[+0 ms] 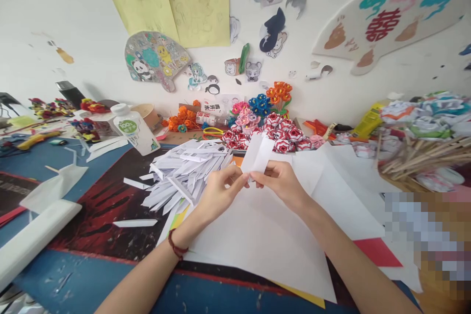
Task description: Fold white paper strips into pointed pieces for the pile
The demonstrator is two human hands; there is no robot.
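Observation:
Between both hands, a small white strip of paper (257, 153) with a lengthwise crease stands upright. My left hand (226, 184) pinches its lower left edge between thumb and fingers. On the lower right, my right hand (281, 180) grips the same paper, with the two thumbs almost meeting. Under the hands lie large white paper sheets (253, 235). Left of my left hand is a heap of folded white paper strips (180, 169). A single folded strip (135, 223) lies apart on the dark mat (106, 206).
Red and white paper flowers (279, 132) are bunched behind the hands, beside blue flowers (259, 104) and orange flowers (278, 93). A white bottle (134, 130) stands at the back left. Wooden sticks (415, 159) lie at the right. A long white object (40, 240) rests on the blue table (84, 274).

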